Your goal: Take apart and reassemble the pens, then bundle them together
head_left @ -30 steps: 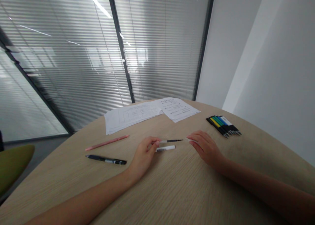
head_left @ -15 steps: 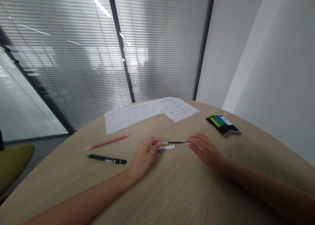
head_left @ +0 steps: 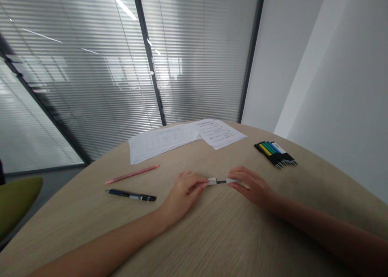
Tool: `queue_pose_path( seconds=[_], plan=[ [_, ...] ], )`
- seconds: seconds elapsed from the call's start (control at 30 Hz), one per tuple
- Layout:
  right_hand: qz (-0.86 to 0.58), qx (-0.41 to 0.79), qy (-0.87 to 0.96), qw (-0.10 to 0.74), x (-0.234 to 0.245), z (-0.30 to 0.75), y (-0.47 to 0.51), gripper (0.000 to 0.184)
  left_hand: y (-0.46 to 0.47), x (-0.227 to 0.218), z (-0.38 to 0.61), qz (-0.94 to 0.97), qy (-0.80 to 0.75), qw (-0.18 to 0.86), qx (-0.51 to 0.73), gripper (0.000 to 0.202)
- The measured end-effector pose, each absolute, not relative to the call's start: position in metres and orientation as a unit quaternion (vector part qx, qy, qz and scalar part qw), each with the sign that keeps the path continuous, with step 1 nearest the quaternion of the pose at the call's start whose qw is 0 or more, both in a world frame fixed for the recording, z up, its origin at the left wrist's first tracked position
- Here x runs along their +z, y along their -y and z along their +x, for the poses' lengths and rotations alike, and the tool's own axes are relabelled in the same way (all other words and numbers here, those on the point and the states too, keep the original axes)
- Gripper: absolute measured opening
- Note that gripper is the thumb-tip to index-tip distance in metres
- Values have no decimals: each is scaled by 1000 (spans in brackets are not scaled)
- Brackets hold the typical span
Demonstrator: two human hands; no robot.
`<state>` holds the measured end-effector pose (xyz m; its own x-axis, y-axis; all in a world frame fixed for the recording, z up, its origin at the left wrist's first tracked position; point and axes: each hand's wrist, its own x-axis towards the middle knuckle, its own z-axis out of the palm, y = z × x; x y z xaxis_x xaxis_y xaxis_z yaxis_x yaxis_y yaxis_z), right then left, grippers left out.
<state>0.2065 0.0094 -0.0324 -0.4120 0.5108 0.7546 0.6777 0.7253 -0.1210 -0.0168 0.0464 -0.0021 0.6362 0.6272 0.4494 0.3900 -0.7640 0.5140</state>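
My left hand (head_left: 184,191) is closed in a pinch around a short white pen barrel piece (head_left: 212,181), whose right end sticks out past the fingertips. Opposite it, my right hand (head_left: 256,189) pinches another white pen piece (head_left: 232,180) between thumb and fingers. A dark pen refill (head_left: 221,182) bridges the small gap between the two white pieces, roughly in line with both. How far it reaches inside either piece is hidden. Both hands are low over the wooden table (head_left: 212,236).
Left of my hands lie a black pen (head_left: 130,195) and a pink pencil (head_left: 132,174). Printed papers (head_left: 166,139) are spread at the far edge. A row of several coloured pens (head_left: 275,154) lies to the right. A green chair (head_left: 20,204) stands beyond the left edge.
My left hand has gone from the refill's left end to the white barrel piece that lay beside it. Less of the dark refill shows, and the two white pieces are now lined up.
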Motion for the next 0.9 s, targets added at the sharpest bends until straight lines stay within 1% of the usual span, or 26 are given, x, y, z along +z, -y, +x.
queue_pose_path(
  seconds=[0.17, 0.3, 0.47, 0.6, 0.77, 0.9],
  plan=[
    [-338, -106, 844, 403, -33, 204, -6, 18, -43, -3, -17, 928, -218, 117, 280, 19],
    [-345, -97, 839, 409, -33, 197, -1, 18, -41, -2, -18, 942, -181, 93, 269, 20],
    [-356, -65, 829, 427, -34, 193, 2, 18, -42, -3, -18, 937, -191, 92, 276, 20],
    [-357, -56, 839, 407, -33, 193, 2, 20, -43, -3, -18, 937, -194, 91, 278, 19],
    [-338, -86, 864, 362, -30, 191, 1, 19, -42, -5, -19, 921, -215, 100, 310, 21],
    [-354, -117, 844, 387, -32, 192, -1, 17, -43, -6, -19, 912, -225, 125, 321, 29]
  ],
)
